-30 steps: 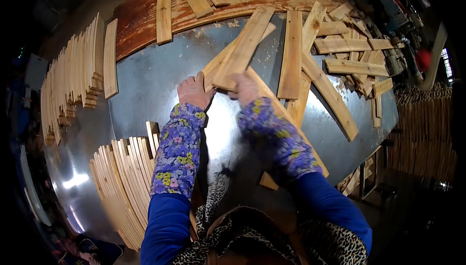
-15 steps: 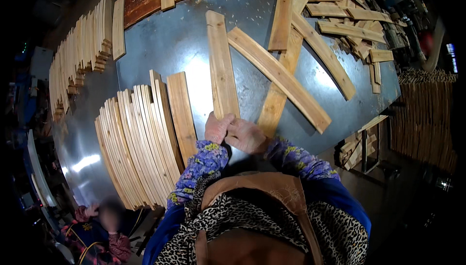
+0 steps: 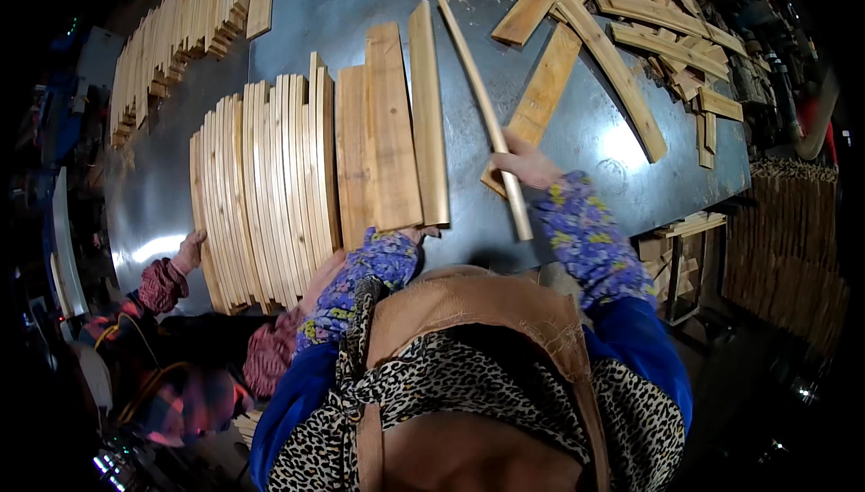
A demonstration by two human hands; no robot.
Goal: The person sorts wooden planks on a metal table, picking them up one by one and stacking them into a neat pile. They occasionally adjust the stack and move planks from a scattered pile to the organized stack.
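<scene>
My right hand (image 3: 527, 164) is closed around a narrow-looking wooden board (image 3: 476, 86), turned on its edge and slanting over the metal table. At the lower end of a tilted board (image 3: 428, 118) is my left hand (image 3: 416, 233), closed on that end with its fingers partly hidden. Just left of it a wider knotty board (image 3: 394, 123) lies partly over another flat board (image 3: 354, 150). A row of boards standing on edge (image 3: 261, 186) comes beside these. A co-worker's hand (image 3: 190, 251) touches the row's left side; their other arm reaches in close to my left sleeve.
Loose boards lie on the metal table (image 3: 297, 37) to the right, one (image 3: 545, 86) just past my right hand and a curved one (image 3: 613, 82) farther off. A jumbled heap of offcuts (image 3: 685, 50) fills the far right. Another upright row (image 3: 180, 32) stands far left.
My hands have separated. The right now holds the formerly diagonal board on edge; the left stays near board ends, farther left. Boards lie closer to the row, and the co-worker has reached in.
</scene>
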